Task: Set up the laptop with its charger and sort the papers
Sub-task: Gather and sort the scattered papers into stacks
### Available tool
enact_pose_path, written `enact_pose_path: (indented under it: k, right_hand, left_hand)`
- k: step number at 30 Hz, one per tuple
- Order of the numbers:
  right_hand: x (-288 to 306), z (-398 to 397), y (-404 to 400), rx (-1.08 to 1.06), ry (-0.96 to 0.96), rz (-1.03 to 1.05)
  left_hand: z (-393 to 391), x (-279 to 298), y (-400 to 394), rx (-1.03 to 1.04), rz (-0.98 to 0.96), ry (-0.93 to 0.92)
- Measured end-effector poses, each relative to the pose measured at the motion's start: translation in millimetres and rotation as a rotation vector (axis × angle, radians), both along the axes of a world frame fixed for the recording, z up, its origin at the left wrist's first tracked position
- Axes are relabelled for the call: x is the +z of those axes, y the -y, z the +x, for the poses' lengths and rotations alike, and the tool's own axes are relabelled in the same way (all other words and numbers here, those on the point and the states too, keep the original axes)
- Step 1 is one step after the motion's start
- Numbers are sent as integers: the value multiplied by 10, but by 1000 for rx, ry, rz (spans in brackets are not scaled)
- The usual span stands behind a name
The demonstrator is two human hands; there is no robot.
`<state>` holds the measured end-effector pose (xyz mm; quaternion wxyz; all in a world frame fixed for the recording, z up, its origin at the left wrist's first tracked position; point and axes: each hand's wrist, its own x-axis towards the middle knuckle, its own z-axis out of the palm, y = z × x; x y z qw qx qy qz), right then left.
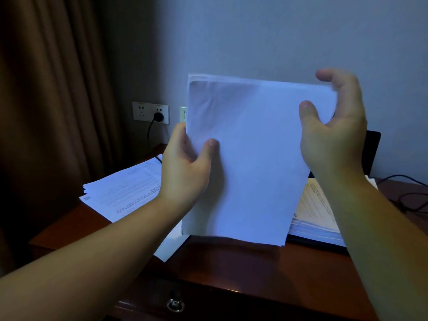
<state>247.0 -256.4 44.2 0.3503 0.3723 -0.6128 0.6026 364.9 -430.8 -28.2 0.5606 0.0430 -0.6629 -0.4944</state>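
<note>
- A sheaf of white papers (pixel 252 158) stood upright in the middle of the frame, its lower edge just above or on the dark wooden desk (pixel 243 269); I could not tell whether it touched.
- The left hand (pixel 187 167) had the sheaf by its left edge, thumb curled across the front face and the fingers hidden behind the sheets, a closed grip.
- The right hand (pixel 335 126) was at the upper right corner of the sheaf, its thumb lying on the front face and the fingers bent loosely over the top and behind; the corner there was blurred, so I could not tell whether this grip truly had hold of the paper.
- A spread pile of printed sheets (pixel 125 188) lay flat on the desk at the left of the frame, partly behind the left forearm.
- Another stack of printed papers (pixel 317 214) lay at the right on a dark folder (pixel 312 242), largely behind the right forearm.
- A dark laptop lid (pixel 372 149) stood behind the right hand.
- A black plug (pixel 158 116) sat in the wall socket (pixel 150 112) at centre left, its cable (pixel 150 130) dropping toward the desk.
- Brown curtains (pixel 51 89) filled the left of the frame.
</note>
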Motion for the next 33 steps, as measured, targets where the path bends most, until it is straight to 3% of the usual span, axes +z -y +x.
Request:
enact_pose_path:
  k: [13, 16, 19, 22, 25, 29, 33]
  right_hand:
    - [-232, -106, -41, 67, 77, 64]
    - [-263, -130, -69, 121, 153, 42]
    - [-389, -203, -105, 348, 366, -38]
    - [-623, -295, -208, 474, 594, 217]
    - [-837, -363, -338, 473, 675, 479]
    - [-806, -421, -440, 455, 642, 498]
    - [-707, -479, -545, 452, 697, 570]
  left_hand:
    - [7, -688, -4, -25, 149, 247]
    - [12, -787, -27, -41, 186, 239]
    - [10, -821, -48, -59, 196, 207]
    - [-13, -819, -24, -50, 198, 222]
    - [-60, -784, 27, -53, 206, 237]
    - [-144, -603, 78, -112, 223, 288]
    - [-282, -383, 146, -300, 257, 391]
